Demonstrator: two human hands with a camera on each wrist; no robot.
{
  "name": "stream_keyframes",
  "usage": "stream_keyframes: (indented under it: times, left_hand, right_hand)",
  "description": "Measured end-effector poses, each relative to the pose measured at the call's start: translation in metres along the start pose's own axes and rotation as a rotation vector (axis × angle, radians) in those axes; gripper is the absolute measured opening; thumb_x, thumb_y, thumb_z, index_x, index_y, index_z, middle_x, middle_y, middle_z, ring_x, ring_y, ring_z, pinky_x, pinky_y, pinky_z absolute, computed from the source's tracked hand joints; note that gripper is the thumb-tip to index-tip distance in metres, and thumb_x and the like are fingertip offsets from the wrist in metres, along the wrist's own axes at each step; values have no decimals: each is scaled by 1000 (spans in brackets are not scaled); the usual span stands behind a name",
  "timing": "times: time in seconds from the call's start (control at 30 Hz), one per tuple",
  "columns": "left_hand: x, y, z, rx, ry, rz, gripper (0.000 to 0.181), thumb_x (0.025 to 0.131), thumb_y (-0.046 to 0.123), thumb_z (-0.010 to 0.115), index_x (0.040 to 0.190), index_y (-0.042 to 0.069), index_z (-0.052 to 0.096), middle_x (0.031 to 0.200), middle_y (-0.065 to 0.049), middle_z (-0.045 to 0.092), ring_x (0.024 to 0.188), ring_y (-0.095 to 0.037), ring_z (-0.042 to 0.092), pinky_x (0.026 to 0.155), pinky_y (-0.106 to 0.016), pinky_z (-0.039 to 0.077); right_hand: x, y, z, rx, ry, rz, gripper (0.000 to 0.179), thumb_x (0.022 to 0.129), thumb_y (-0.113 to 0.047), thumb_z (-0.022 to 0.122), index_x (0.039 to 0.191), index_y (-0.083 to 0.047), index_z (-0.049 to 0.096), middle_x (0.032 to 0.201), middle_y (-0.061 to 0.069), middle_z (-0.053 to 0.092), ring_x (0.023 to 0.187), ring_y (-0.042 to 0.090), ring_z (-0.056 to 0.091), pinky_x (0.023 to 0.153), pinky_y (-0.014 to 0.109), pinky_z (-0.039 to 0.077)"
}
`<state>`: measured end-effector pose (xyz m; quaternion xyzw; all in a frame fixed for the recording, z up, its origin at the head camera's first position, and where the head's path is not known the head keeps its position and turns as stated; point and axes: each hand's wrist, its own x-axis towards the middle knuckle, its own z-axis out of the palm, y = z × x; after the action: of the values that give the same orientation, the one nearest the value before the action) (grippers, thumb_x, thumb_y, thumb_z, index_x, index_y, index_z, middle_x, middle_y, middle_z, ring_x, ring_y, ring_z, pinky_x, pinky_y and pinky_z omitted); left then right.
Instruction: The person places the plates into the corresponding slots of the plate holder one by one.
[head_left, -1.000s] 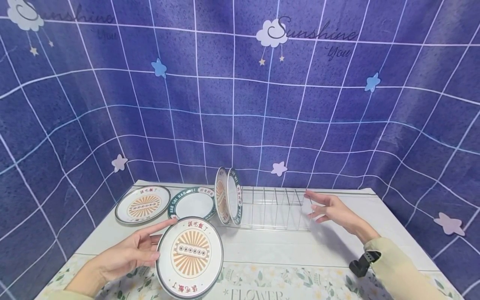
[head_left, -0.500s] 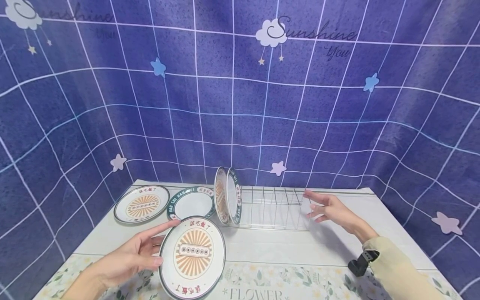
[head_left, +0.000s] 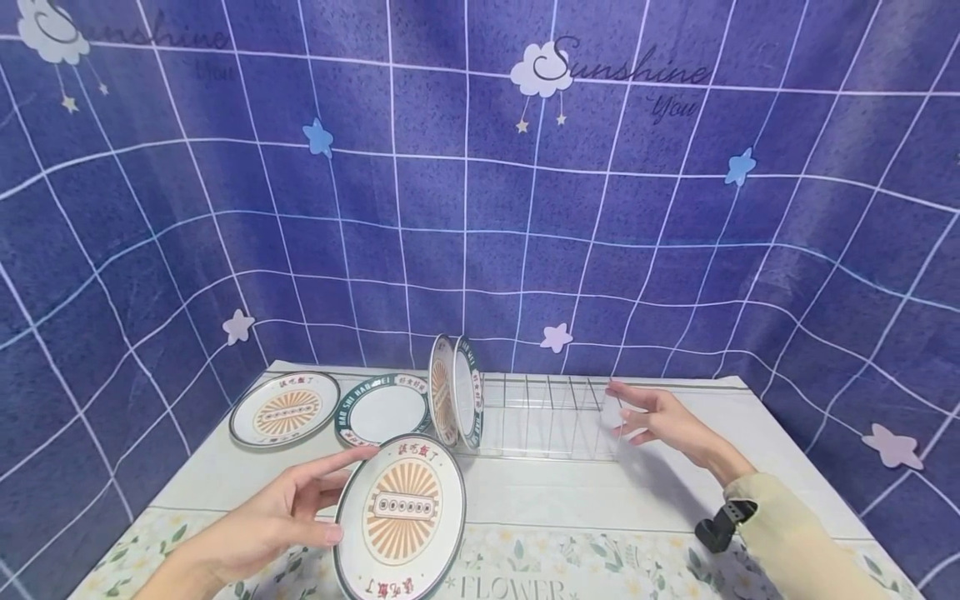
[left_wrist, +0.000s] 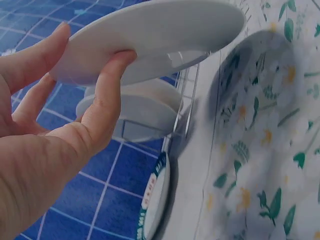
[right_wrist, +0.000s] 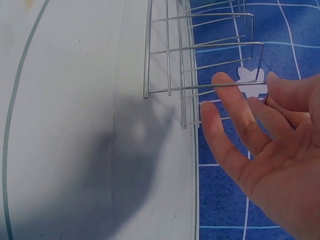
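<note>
My left hand [head_left: 277, 512] grips a white plate [head_left: 405, 517] by its left edge, holding it tilted above the front of the table, its orange sunburst and red characters facing me. In the left wrist view the thumb presses the plate's plain underside [left_wrist: 165, 40]. At the right end of the wire dish rack [head_left: 551, 417], my right hand [head_left: 663, 421] pinches the end wire between thumb and fingers. Two plates stand on edge at the rack's left end: a sunburst plate [head_left: 442, 392] and a green-rimmed plate [head_left: 468, 396].
Lying flat at the back left are another sunburst plate [head_left: 285, 408] and a green-rimmed plate [head_left: 386, 410]. A floral cloth strip [head_left: 540, 558] runs along the table's front. Behind the table hangs a blue grid-patterned curtain [head_left: 480, 200].
My left hand has carried the plate a little to the right, and the plate has turned slightly more edge-on. The right hand stays at the rack's end.
</note>
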<state>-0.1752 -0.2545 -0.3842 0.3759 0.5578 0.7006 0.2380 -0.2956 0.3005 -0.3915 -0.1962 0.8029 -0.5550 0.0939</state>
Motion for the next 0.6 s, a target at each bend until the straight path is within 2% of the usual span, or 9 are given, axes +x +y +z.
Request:
stream_keyframes:
  times: [0.2,0.43,0.6]
  left_hand:
    - [11,5,15,54,38,-8,79,96,-18,59,165,1,26,150,-34,50,136,-34,55,105,-47,54]
    - [26,8,24,131,78,-5,81,95,-17,61,166,4,27,144,-36,52,132,-32,58,104,-41,55]
    - [37,8,29,149,111,-35,82,94,-15,64,166,6,29,142,-36,53,129,-32,59,104,-42,54]
  right_hand:
    - [-1,-1,-1,0,-2,-1,67,107,-11,60,161,8,26,165,28,28,107,43,71,90,54,61]
    - [-1,-2,-1,1,-3,-4,67,107,-12,60,162,8,26,165,28,28,107,44,70,89,53,61]
    - [-1,-1,-1,5,-4,-1,68,107,-11,61,161,8,26,165,28,28,107,43,70,89,52,61]
